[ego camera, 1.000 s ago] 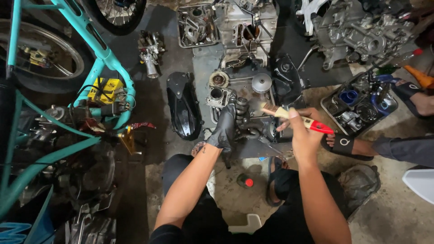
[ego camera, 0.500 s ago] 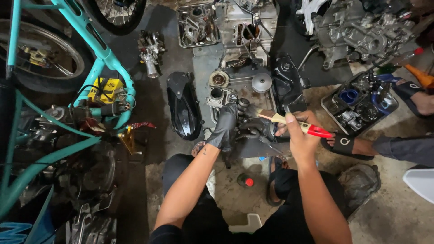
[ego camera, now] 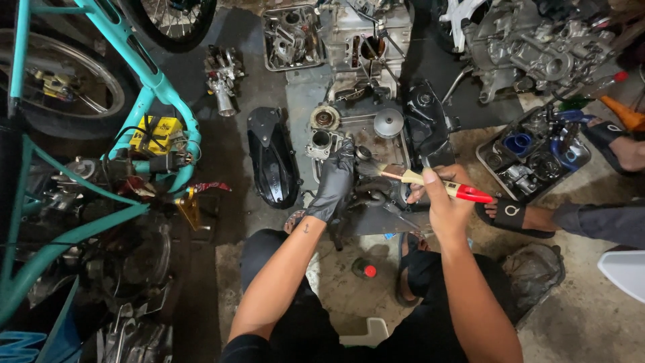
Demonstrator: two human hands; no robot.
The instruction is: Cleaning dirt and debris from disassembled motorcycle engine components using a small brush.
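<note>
My left hand (ego camera: pixel 334 181) wears a black glove and rests on a dark engine part (ego camera: pixel 376 198) on the floor in front of me, fingers spread over it. My right hand (ego camera: pixel 440 205), bare, grips a paintbrush (ego camera: pixel 430 181) with a red and yellow handle; its bristles point left, close to my gloved fingertips above the part. Around the part lie a round silver cover (ego camera: pixel 388 123) and small cylinder pieces (ego camera: pixel 321 141).
A teal motorcycle frame (ego camera: pixel 101 168) with wheels fills the left side. A black cover (ego camera: pixel 272 165) lies left of the part. Engine cases (ego camera: pixel 537 47) and a tray of parts (ego camera: pixel 534 158) sit at upper right. Another person's sandalled feet (ego camera: pixel 517 215) are at right. A red-capped bottle (ego camera: pixel 364 269) stands between my legs.
My right hand has lowered the brush slightly and drawn it toward the gloved hand. The left hand has stayed on the engine part.
</note>
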